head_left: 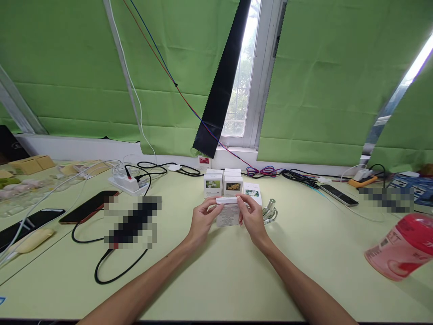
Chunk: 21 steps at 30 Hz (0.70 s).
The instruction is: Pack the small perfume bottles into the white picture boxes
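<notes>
Between both hands I hold a small white box (228,215) upright near the table's middle; small print covers the side facing me. My left hand (203,219) grips its left edge, with the thumb near the top. On the right edge, the fingers of my right hand (252,220) are closed on the same box. Just behind it stand similar white boxes, one with a white-flower picture (213,185) and one with a yellow-flower picture (233,187). Another white box (252,192) with a green picture is partly hidden behind my right hand.
A coiled clear cable (270,214) lies right of my right hand. Phones (89,206) and a power strip (130,183) with cables are on the left. A pink container with a red lid (402,246) stands at right. Black cables (301,177) run along the wall.
</notes>
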Motion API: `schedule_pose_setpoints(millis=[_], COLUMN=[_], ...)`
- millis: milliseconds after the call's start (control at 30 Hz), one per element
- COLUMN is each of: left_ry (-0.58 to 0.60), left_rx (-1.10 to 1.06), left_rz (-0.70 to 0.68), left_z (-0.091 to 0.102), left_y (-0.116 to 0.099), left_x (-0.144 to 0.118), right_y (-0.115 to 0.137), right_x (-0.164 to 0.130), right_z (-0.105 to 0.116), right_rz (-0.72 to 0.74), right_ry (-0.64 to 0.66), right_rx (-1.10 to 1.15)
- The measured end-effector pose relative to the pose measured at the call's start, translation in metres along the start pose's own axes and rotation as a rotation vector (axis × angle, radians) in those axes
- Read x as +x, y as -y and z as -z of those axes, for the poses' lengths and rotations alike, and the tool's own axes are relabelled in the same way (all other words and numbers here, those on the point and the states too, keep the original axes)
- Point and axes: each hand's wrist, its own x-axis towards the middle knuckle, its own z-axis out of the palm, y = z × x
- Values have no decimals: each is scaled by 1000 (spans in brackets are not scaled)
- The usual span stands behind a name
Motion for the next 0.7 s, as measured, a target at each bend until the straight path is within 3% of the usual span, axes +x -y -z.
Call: schedule_pose_setpoints(millis=[700], left_ry=[-13], left_rx=[24], left_rz=[-23], left_z=[-1], left_y=[0], left_x=[-1], right_y=[1], right_x=[-1], right_z=[0], right_rz=[5], right_ry=[1], right_rx=[0])
